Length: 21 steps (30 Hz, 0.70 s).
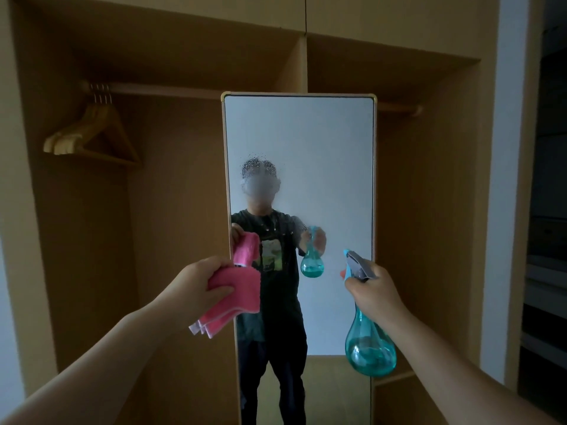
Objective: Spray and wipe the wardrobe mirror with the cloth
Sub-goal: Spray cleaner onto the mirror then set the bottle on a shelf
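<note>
So, the tall mirror with rounded corners and a thin gold frame point(322, 142), standing in the open wooden wardrobe point(184, 210), is only partly sprayed as far as I can tell. There's a misty patch of fine droplets point(260, 176) on the left half of the mirror, about mid-height, with a few specks below it. The right half and the top of the mirror look dry. I don't see any wipe marks, so I'd say you've started spraying, haven't wiped yet, and most of the job is left.

Grips: your left hand point(196, 286) is in front of the mirror's lower left edge, fingers and thumb pinched round a folded pink microfibre cloth point(242, 289). The cloth is near the glass, but I can't tell if it's touching.

Your right hand point(377, 292) is in front of the mirror's lower right edge, wrapped tight round the neck of a teal see-through plastic spray bottle point(369, 351). The nozzle points at the mirror and there's some liquid in the bottom. Can't tell if the trigger is squeezed.
</note>
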Each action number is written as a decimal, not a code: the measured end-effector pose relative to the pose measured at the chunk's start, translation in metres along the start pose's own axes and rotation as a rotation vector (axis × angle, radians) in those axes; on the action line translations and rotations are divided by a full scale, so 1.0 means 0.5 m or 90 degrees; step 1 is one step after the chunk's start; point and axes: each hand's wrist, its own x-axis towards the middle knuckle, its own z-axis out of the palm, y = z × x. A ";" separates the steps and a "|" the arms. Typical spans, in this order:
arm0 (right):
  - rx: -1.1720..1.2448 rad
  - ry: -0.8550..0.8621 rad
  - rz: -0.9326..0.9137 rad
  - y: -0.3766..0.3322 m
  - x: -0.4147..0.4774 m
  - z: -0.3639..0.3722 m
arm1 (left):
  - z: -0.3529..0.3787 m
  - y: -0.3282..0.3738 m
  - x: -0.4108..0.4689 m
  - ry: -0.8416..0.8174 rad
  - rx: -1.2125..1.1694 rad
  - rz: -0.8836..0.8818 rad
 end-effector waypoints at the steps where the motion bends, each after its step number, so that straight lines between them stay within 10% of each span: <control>1: -0.003 0.003 -0.001 0.001 0.001 0.004 | 0.000 -0.002 -0.001 -0.001 0.000 -0.001; 21: -0.014 -0.071 -0.060 -0.025 0.008 0.074 | -0.011 -0.018 -0.010 0.003 -0.008 0.002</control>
